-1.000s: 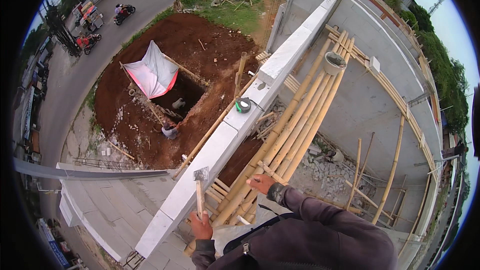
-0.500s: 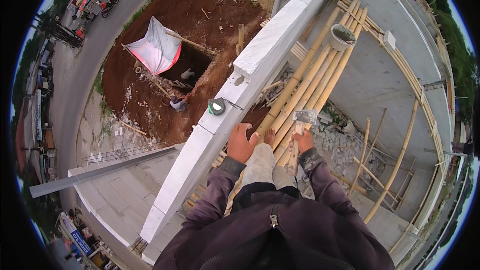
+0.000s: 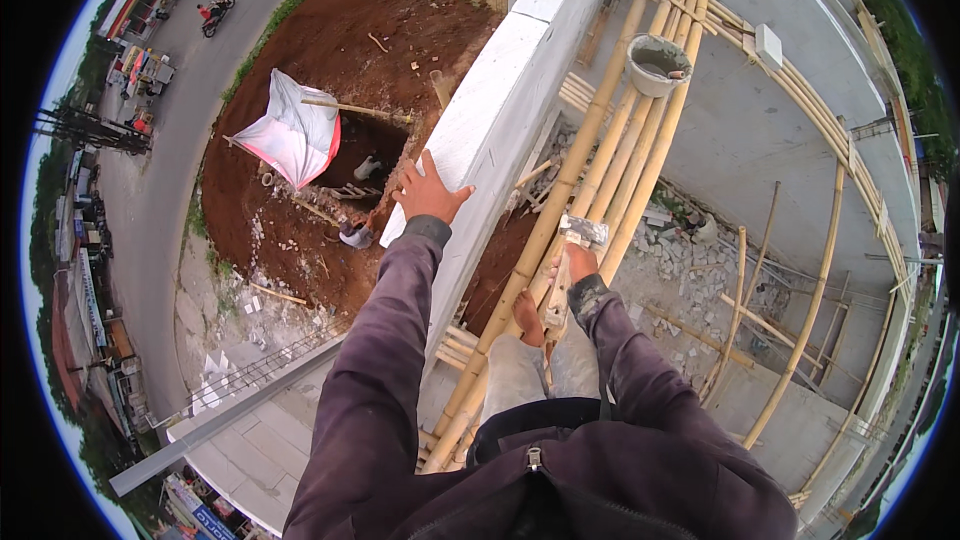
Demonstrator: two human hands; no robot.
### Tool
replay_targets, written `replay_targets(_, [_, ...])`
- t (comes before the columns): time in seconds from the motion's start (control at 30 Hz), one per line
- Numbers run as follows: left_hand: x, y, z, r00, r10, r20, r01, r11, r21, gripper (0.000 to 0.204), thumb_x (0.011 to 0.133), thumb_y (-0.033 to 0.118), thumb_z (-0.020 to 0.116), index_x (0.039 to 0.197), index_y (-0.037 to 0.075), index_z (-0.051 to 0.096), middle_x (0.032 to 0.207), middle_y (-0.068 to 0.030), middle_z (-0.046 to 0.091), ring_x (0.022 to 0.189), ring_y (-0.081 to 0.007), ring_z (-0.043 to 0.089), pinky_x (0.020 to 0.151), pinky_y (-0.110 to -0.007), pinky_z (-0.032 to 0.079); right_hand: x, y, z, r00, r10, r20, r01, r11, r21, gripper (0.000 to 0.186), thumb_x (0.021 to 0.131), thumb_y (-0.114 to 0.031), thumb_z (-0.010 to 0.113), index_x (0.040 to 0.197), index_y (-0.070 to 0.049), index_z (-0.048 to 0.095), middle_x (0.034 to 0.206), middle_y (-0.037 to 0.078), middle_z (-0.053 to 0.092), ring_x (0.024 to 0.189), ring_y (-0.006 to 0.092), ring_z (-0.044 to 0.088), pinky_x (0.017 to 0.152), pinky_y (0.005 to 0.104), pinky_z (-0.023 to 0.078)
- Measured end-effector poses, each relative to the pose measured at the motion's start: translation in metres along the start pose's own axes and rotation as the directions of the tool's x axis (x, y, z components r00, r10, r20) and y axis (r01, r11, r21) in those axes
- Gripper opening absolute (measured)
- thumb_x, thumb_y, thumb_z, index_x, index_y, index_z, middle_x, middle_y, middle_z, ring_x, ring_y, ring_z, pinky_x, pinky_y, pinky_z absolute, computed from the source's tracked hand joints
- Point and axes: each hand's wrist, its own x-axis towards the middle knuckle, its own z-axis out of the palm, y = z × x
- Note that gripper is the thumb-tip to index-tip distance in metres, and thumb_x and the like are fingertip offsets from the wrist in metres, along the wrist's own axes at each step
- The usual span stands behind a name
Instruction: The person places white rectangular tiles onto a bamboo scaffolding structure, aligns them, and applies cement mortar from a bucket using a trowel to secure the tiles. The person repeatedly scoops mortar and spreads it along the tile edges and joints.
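Observation:
My left hand (image 3: pixel 428 192) rests with fingers spread on the white block wall (image 3: pixel 510 70), which runs from the top middle toward the lower left. My right hand (image 3: pixel 578 262) grips a hammer-like tool (image 3: pixel 586 230) with a pale, flat metal head and a wooden handle, over the bamboo poles (image 3: pixel 625 175). My bare foot (image 3: pixel 528 320) stands on these poles, just below and left of the tool. The green tape measure seen earlier is out of sight, perhaps behind my left arm or hand.
A mortar bucket (image 3: pixel 658 62) sits farther along the poles. Rubble (image 3: pixel 680 250) lies far below at right. At left are a pit (image 3: pixel 370 150) in red soil, a tarp (image 3: pixel 285 125), a person (image 3: pixel 355 233), a grey metal beam (image 3: pixel 230 420) and a road with motorbikes.
The hammer-like tool has passed from my left hand to my right. My left hand has moved forward onto the wall with fingers spread. The bucket and poles appear nearer the upper middle.

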Motion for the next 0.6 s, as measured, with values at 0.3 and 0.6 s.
replay_targets(0.3, [0.082, 0.076, 0.028, 0.992, -0.117, 0.047, 0.113, 0.991, 0.068, 0.115, 0.072, 0.054, 0.082, 0.159, 0.011, 0.021, 0.145, -0.0292, 0.038, 0.134, -0.0449, 0.04, 0.108, -0.066, 0.029, 0.162, -0.175, 0.113, 0.991, -0.125, 0.041, 0.105, 0.936, 0.335, 0.027, 0.096, -0.028, 0.052, 0.109, -0.003, 0.051, 0.081, 0.013, 0.059, 0.06, 0.0273, 0.06, 0.053, 0.0469, 0.054])
replay_targets(0.6, [0.11, 0.111, 0.04, 0.998, -0.061, -0.018, 0.062, 0.991, 0.117, 0.113, 0.074, 0.048, 0.082, 0.159, 0.006, 0.021, 0.139, -0.0296, 0.04, 0.126, -0.0461, 0.041, 0.107, -0.059, 0.028, 0.279, -0.285, 0.177, 0.997, 0.043, -0.056, -0.013, 0.892, 0.452, 0.029, 0.095, -0.021, 0.048, 0.117, -0.003, 0.047, 0.085, 0.015, 0.058, 0.058, 0.0264, 0.059, 0.05, 0.0458, 0.05])
